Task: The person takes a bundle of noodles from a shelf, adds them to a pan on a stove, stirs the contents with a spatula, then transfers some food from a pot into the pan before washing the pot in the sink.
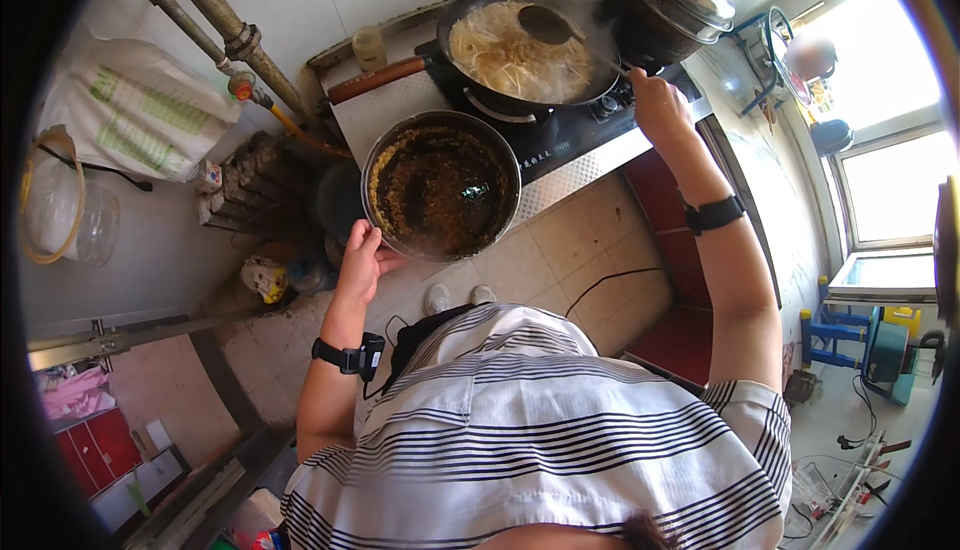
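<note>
My left hand (365,259) grips the rim of a round metal pot (442,186), tilted so that its inside shows, coated with brown, grainy residue. This pot is beside the stove's front left edge. My right hand (660,107) is closed on the handle of a metal ladle (545,24), whose dark bowl hangs over a wok (487,92). Pale noodle-like strands in steaming, light brown broth (517,58) fill the wok, with a brown patch near the middle. The wok sits on the gas stove, its wooden handle (382,79) pointing left.
A lidded dark pot (667,17) stands on the stove's right side. A small glass jar (369,48) is behind the wok handle. Metal pipes (217,17) and a yellow hose (300,133) run at the left. Below are the tiled floor (555,253) and a black cable (615,277).
</note>
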Motion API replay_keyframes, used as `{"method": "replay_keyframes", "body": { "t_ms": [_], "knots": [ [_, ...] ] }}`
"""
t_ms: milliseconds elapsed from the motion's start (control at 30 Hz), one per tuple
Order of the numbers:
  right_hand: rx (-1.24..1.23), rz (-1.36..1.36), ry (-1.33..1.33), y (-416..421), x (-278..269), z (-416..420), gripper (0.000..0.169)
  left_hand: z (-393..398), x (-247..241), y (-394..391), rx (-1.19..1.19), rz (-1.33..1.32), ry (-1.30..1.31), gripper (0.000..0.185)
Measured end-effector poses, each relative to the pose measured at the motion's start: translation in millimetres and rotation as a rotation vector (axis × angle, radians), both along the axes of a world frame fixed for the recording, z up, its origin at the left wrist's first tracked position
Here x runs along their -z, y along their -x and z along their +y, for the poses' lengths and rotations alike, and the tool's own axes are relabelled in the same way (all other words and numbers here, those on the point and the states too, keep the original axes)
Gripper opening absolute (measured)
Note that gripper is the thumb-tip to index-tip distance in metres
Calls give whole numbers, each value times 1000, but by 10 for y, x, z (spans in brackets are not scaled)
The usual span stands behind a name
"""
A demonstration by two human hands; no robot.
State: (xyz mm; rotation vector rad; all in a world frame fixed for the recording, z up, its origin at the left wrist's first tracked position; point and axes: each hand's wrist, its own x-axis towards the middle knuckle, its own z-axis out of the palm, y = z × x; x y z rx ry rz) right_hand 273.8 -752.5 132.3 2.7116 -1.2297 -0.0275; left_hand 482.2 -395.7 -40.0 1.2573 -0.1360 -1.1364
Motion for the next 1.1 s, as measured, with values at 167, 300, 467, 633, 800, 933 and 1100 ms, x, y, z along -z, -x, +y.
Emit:
{"method": "replay_keyframes", "body": {
  "t_ms": [167,300,467,633,800,933,1100],
  "knots": [
    [-143,100,31,-127,276,-36,10,-9,7,-7,6,23,18,7],
    [-91,68,103,-225,422,-187,10,-20,-44,-7,40,4,0,10],
    [-102,204,125,-187,116,-210,12,-35,-80,-56,57,-71,-51,8],
    [-228,300,167,-227,-166,-27,14,-37,27,-163,81,-166,-67,8],
    [-241,156,238,-394,-2,-56,14,-81,-18,-205,91,-182,-116,7],
    [-162,177,270,-387,172,-271,10,-94,-26,-212,114,-183,-126,8],
    [-175,157,346,-219,153,-272,11,-84,6,-249,93,-194,-106,9]
  ]
}}
